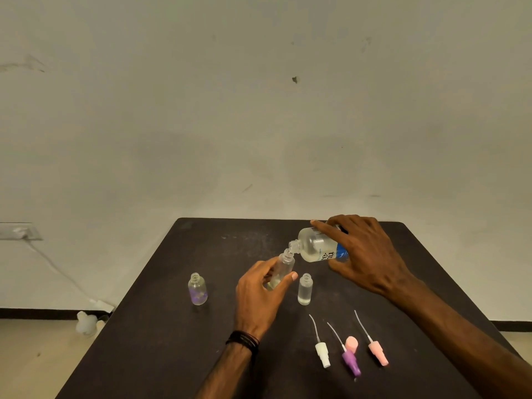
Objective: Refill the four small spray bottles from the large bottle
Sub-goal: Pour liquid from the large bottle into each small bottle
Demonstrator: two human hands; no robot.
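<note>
Dark matte rectangular bench (161, 326), scuffed and dusty, pushed against a plain off-white wall (259, 110) with a few marks. Pale floor at both sides, dark skirting strip along the wall base. White cable (54, 267) down the wall at left, ending near a small white object (85, 323) on the floor by the bench's left edge.

Large clear plastic bottle with blue label (321, 248) held tipped over above mid-bench, neck down-left, mouth just at the open mouth of a slim clear small bottle (283, 269). Right hand (365, 254) grip wrapped round the large bottle's body, index finger laid along the top. Left hand (259, 295) grip closed round the slim bottle, thumb and fingers pinching its lower half, bottle tilted slightly; a little clear liquid at its bottom. Black cord bracelet (243, 341) on the left wrist.

Round-shouldered clear small bottle with purple tint inside (197, 290) upright at left, uncapped, well apart from the hands. Short frosted cylindrical bottle (305, 290) upright, uncapped, just right of the left thumb, liquid low in it.

Near edge, right of centre: white spray head with dip tube (322, 354), purple spray head with dip tube (351, 362), pink spray head with dip tube (377, 352), lying side by side, tubes pointing away. Small pink cap (351, 344) between purple and pink heads.
</note>
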